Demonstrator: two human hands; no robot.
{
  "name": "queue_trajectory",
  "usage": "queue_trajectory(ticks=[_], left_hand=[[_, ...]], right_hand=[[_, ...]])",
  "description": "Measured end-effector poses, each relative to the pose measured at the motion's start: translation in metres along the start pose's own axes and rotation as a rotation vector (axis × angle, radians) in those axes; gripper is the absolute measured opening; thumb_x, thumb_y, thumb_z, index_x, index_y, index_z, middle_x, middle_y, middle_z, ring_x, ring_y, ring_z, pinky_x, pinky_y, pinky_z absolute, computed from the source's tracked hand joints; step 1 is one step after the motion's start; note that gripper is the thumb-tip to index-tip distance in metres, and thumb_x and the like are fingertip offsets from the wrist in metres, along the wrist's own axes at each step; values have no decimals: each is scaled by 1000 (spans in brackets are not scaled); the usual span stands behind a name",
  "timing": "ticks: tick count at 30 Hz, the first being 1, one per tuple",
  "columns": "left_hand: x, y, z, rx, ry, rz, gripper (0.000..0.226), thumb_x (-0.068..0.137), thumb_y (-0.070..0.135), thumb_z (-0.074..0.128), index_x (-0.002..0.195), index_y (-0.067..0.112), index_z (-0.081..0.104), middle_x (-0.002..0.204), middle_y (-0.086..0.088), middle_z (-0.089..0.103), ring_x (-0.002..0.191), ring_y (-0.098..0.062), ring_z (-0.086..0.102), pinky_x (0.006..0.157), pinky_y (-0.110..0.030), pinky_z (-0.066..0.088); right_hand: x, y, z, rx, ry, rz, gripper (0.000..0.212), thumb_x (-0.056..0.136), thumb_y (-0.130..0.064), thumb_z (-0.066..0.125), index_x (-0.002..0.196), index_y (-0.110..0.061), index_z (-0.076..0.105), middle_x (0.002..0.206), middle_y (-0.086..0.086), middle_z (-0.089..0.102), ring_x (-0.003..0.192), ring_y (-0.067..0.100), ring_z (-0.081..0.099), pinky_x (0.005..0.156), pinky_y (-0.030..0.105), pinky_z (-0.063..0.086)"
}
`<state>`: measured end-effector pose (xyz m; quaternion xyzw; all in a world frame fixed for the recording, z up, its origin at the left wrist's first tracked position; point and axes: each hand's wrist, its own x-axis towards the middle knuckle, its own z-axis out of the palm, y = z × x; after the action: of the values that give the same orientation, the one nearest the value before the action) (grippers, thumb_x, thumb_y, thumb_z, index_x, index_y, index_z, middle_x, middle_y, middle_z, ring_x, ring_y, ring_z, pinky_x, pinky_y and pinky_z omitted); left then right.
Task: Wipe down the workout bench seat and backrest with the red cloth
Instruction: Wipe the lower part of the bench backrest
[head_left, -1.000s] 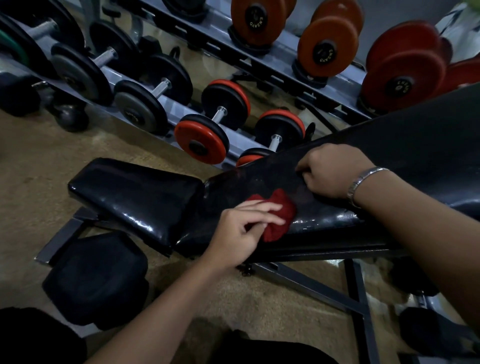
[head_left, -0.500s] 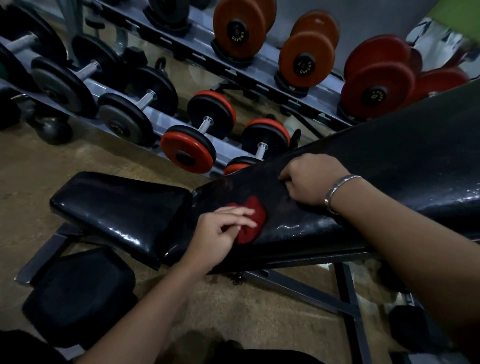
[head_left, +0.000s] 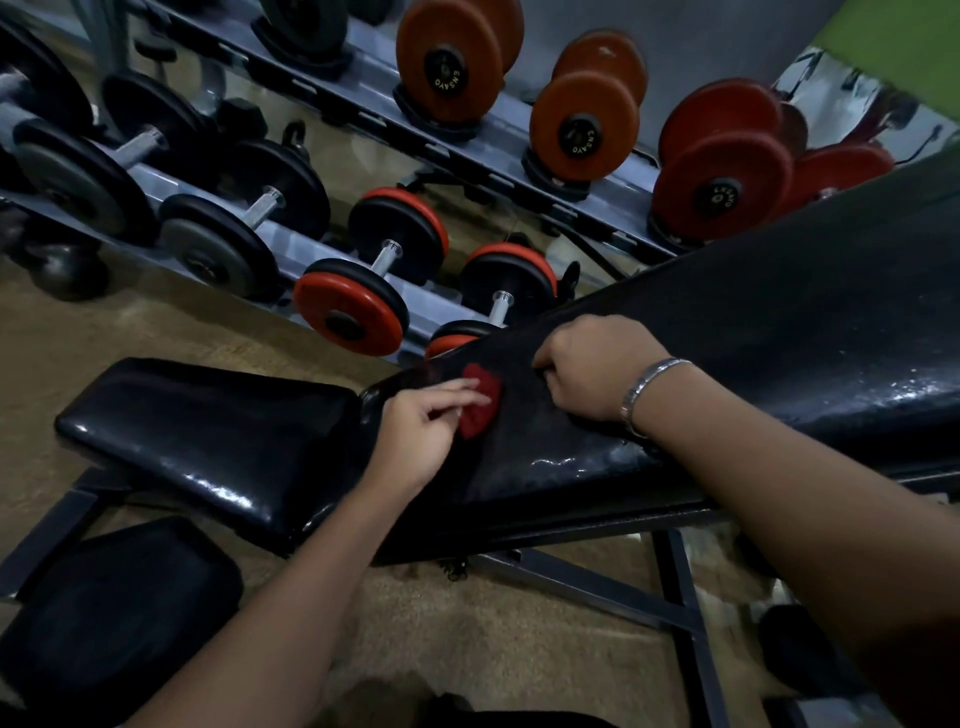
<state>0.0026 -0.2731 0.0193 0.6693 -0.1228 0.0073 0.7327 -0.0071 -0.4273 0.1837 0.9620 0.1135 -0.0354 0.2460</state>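
Step in hand: wiping the low end of the backrest (head_left: 753, 364), centre frame, beside the gap to the seat (head_left: 208, 436) at left.
Right hand (head_left: 592, 369): braced on backrest, fingers curled under, nothing seen in them.
Left hand (head_left: 415, 431): straight fingers press the red cloth (head_left: 480, 410), bunched between both hands.
Next, judged: sweep left across the gap with flat, even pressure.

— What is the stuff under the left hand (head_left: 421, 431)?
— The red cloth (head_left: 480, 400): soft-looking fabric, matt. It lies on the backrest (head_left: 753, 338), which is black vinyl, finely grained and dull right at the grip, with glossy streaks further right of it.
— And left of the grip?
— The seat (head_left: 208, 431): the same black vinyl, smoother, shiny along its near edge.
— Any metal?
— Just right of the cloth, a polished metal bracelet (head_left: 649, 384). Beyond the grip, a dumbbell handle (head_left: 387, 257), bright chrome.
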Motion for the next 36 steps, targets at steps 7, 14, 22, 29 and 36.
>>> queue_trajectory(ticks=[7, 14, 22, 29, 36], left_hand=[[-17, 13, -7, -30, -210, 105, 43, 79, -22, 60, 85, 14, 83, 111, 5, 77, 117, -6, 65, 105, -18, 43], [29, 12, 8, -75, -23, -87, 50, 77, -23, 51, 81, 16, 82, 109, 6, 77, 113, -6, 67, 104, -34, 53], [21, -5, -6, -92, -123, 21, 54, 80, -24, 56, 81, 23, 82, 112, 7, 77, 118, -9, 66, 111, -32, 46], [33, 2, 13, -189, -174, 31, 64, 73, -27, 51, 74, 29, 82, 106, 8, 78, 116, -13, 67, 100, -30, 51], [64, -1, 16, -103, -99, 7, 52, 76, -27, 51, 76, 15, 81, 107, 1, 77, 114, -13, 67, 102, -32, 52]], right_hand=[[1, 3, -2, 8, 7, -8, 30, 85, -32, 49, 105, -32, 72, 105, -2, 71, 98, 25, 64, 69, 30, 37], [1, 2, 1, 10, 29, -10, 30, 86, -31, 49, 106, -32, 71, 106, -2, 70, 99, 25, 63, 71, 32, 38], [3, 3, -5, 31, -30, -2, 30, 86, -32, 51, 108, -32, 71, 108, -3, 70, 102, 23, 63, 83, 36, 51], [1, 3, -5, 25, -12, -13, 29, 87, -34, 51, 108, -32, 71, 109, -3, 70, 102, 24, 63, 81, 34, 50], [2, 3, -4, 27, 7, -19, 30, 87, -34, 49, 109, -33, 70, 106, -2, 70, 98, 25, 64, 74, 33, 48]])
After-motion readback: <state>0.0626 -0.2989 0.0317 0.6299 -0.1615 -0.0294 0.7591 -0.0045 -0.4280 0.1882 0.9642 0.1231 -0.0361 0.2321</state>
